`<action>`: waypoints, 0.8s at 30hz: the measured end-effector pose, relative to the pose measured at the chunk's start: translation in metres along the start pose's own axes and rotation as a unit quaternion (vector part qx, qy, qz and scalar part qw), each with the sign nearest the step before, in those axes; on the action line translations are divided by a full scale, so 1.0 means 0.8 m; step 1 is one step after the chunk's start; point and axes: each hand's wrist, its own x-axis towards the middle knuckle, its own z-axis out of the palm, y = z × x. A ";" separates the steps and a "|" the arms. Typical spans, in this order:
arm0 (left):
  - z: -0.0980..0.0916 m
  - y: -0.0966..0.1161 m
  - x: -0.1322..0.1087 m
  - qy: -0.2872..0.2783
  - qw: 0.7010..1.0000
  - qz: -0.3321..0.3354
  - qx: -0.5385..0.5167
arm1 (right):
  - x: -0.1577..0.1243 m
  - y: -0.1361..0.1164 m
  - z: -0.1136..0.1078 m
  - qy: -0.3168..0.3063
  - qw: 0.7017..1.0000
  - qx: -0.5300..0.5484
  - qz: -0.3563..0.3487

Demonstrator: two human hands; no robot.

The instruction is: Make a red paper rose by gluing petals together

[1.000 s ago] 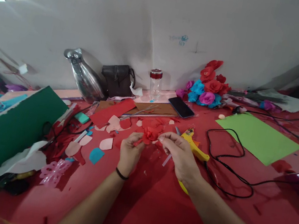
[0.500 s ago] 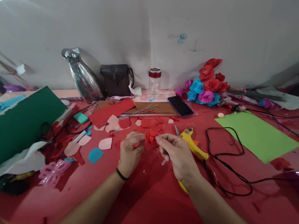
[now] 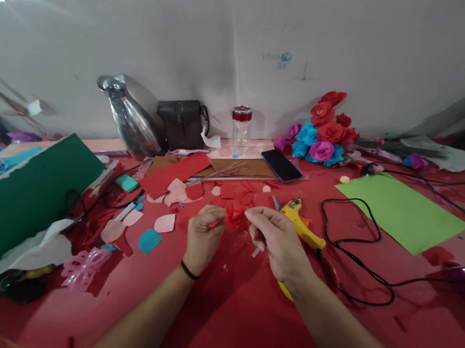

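Note:
Between my two hands is a red paper flower, its petals ruffled, held just above the red tabletop. My left hand has its fingers curled and pinches the flower's left side. From the right, my right hand grips a petal edge between thumb and forefinger. Close by my right hand lies a yellow glue gun, partly covered by the hand. A clear glue stick piece shows under the right fingers. Cut petals, such as a blue one and a pink one, lie left of my left hand.
Along the wall stand a steel thermos, a dark bag and a glass jar. A phone lies before a paper flower bouquet. A black cable loops beside a green sheet. A green box stands left.
Both hands stay almost in place with the red paper flower between them. The whole view has shifted very slightly; nothing else visibly differs.

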 end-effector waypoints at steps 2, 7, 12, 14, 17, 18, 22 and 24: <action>0.000 -0.001 0.000 -0.008 1.000 -0.005 0.004 | -0.001 -0.001 0.001 -0.001 1.000 -0.007 -0.002; 0.002 -0.003 -0.002 -0.009 1.000 -0.014 -0.005 | -0.003 -0.006 0.003 0.016 1.000 0.005 -0.015; 0.002 0.000 -0.002 -0.011 1.000 -0.021 -0.003 | -0.002 -0.004 0.002 0.015 1.000 0.009 -0.019; 0.002 0.003 -0.001 -0.013 1.000 -0.023 -0.004 | -0.001 -0.004 0.001 0.013 1.000 0.003 -0.015; 0.002 0.005 -0.001 -0.025 0.999 -0.020 -0.010 | -0.001 -0.004 0.001 0.014 1.000 -0.022 -0.006; 0.003 0.005 -0.001 -0.030 0.999 -0.020 -0.011 | -0.001 -0.005 0.001 0.017 0.999 -0.030 -0.005; 0.004 -0.004 -0.001 -0.027 0.998 -0.040 -0.034 | -0.001 -0.005 0.002 0.035 0.999 -0.041 -0.010; 0.004 -0.008 -0.001 -0.022 0.997 -0.054 -0.043 | -0.001 -0.004 0.002 0.033 0.999 -0.034 -0.013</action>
